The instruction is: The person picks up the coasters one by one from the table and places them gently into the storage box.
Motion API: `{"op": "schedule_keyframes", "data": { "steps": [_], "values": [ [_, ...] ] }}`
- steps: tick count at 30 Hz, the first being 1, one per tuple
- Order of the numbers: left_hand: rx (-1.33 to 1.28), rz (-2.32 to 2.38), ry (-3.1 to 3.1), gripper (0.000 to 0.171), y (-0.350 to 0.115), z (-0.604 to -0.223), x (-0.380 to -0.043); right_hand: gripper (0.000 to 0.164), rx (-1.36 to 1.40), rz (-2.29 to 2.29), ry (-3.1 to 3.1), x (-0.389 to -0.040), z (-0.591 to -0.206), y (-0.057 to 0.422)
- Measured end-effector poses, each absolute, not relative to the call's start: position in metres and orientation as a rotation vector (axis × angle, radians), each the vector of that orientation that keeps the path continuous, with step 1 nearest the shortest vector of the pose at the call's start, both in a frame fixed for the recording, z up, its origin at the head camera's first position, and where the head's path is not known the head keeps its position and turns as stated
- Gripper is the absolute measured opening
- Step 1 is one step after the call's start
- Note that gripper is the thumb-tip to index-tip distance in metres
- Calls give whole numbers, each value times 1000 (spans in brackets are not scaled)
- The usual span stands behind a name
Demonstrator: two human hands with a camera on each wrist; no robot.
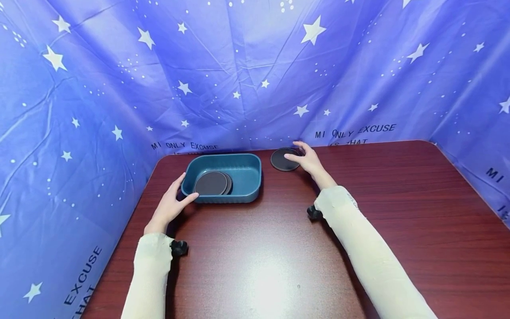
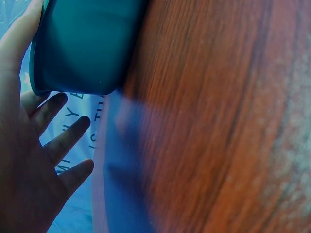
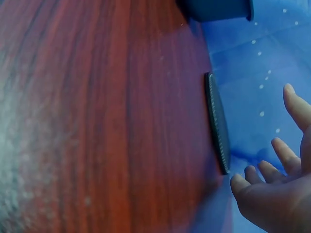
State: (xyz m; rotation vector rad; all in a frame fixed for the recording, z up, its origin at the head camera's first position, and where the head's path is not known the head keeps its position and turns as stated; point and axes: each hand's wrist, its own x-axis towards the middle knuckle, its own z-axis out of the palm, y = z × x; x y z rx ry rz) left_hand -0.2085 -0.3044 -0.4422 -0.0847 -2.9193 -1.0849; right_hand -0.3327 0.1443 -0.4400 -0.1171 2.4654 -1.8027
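A teal plastic bin (image 1: 250, 198) stands toward the back left of the table. In it lie several round black coasters (image 1: 211, 183), stacked and overlapping at its left end. My left hand (image 1: 172, 204) rests against the bin's front left corner, thumb at the front rim and fingers along the left side. The left wrist view shows its other fingers (image 2: 73, 136) spread below the bin wall. One more black coaster (image 1: 283, 160), with a stitched edge (image 3: 217, 124), lies right of the bin. My right hand (image 1: 308, 160) reaches over its right side, thumb and fingers apart.
The dark red wooden table (image 1: 255, 248) fills the space in front. Behind it and along the left hangs a blue cloth (image 1: 247, 66) with white stars, close to the table's back edge. Black wrist mounts (image 1: 180, 248) sit at both cuffs.
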Motion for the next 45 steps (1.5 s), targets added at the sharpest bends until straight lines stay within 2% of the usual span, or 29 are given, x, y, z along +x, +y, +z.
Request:
{"op": "schedule_keyframes", "data": {
  "steps": [9,20,29,45],
  "values": [
    [-87,-1093,-2920,92,-305,-442,-210,86,-95,-1779,2393,-335,-449,151],
    [-55,-1100,-2938,92,-308,-437,-207,97,-158,-1324,2661,-344,-446,140],
    [-70,-1114,-2933,93,-307,-437,-207,94,-212,-1070,2790,-345,-444,131],
    [-71,-1132,-2922,92,-305,-439,-206,92,-156,-1250,2822,-339,-451,139]
  ]
}}
